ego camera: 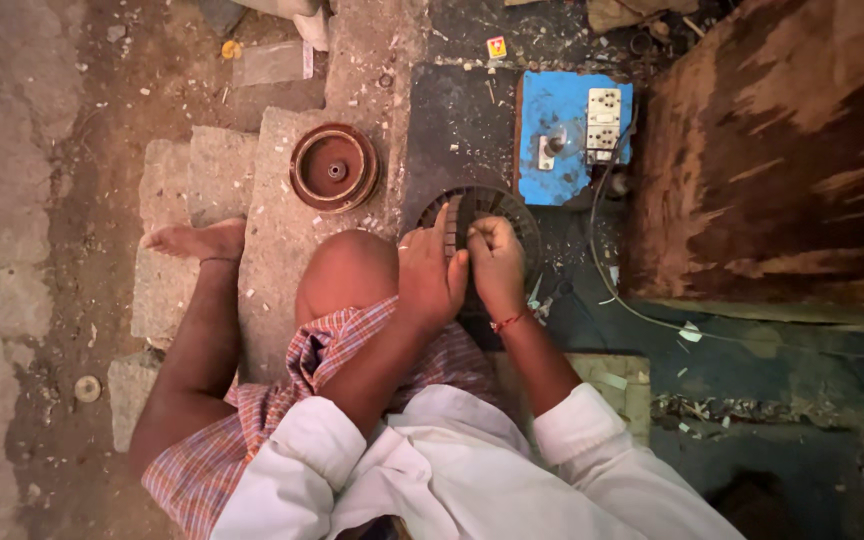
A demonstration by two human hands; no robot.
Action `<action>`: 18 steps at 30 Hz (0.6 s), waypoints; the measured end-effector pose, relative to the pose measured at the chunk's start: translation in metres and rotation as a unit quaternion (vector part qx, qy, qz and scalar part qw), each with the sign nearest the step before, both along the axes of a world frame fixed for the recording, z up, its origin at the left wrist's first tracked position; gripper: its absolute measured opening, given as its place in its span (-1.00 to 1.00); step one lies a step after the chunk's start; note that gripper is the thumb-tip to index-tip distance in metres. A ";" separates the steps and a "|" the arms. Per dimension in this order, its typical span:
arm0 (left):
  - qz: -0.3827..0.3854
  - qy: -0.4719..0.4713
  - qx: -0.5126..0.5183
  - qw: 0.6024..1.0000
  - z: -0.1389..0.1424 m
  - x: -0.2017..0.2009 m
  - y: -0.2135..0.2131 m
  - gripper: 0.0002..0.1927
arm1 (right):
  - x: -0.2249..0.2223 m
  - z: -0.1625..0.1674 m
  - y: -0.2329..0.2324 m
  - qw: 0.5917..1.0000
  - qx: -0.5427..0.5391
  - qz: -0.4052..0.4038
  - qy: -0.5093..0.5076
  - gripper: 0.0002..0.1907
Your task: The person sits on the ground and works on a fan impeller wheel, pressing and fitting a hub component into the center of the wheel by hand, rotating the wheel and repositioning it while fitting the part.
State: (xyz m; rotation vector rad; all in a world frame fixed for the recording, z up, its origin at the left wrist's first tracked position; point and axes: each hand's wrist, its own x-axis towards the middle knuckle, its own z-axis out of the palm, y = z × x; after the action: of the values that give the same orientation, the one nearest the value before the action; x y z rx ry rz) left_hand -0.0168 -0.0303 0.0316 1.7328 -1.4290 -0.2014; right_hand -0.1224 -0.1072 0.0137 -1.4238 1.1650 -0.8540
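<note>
Both hands rest on a round slotted stator [479, 215] lying on the floor just ahead of the knee. The left hand [430, 275] lies loosely curled on its near rim; the right hand [497, 262] is clenched, pinching something too small to tell. A copper-coloured disc [334, 167] sits left, a blue switchboard [570, 135] beyond.

Blue switch board [559, 135], checked cloth [252, 420]

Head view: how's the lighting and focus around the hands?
Head view: dim, warm light; left hand and right hand fairly sharp on the round slotted part; lower right floor sinks into shadow; blue switch board is the brightest spot, without glare; edges bow slightly from the wide lens.
</note>
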 end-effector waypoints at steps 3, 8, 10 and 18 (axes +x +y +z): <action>-0.011 0.014 -0.001 1.000 0.001 0.001 -0.001 -0.32 | -0.001 0.001 -0.001 0.998 0.039 0.020 -0.040 -0.91; -0.007 0.009 -0.002 1.000 -0.003 0.001 -0.002 -0.32 | -0.008 -0.001 0.002 0.991 0.051 0.051 -0.117 -0.93; -0.006 0.011 0.010 1.000 -0.005 0.000 0.000 -0.31 | -0.008 -0.002 0.003 0.990 0.076 0.042 -0.107 -0.93; -0.009 0.001 -0.001 1.000 -0.004 -0.001 0.000 -0.31 | 0.003 0.004 0.000 0.996 0.070 -0.005 -0.055 -0.90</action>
State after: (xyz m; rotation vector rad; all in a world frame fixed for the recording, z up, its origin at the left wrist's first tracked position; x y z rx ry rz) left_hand -0.0174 -0.0303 0.0280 1.7176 -1.4441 -0.2120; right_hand -0.1190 -0.1074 0.0174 -1.2434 1.1259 -0.8305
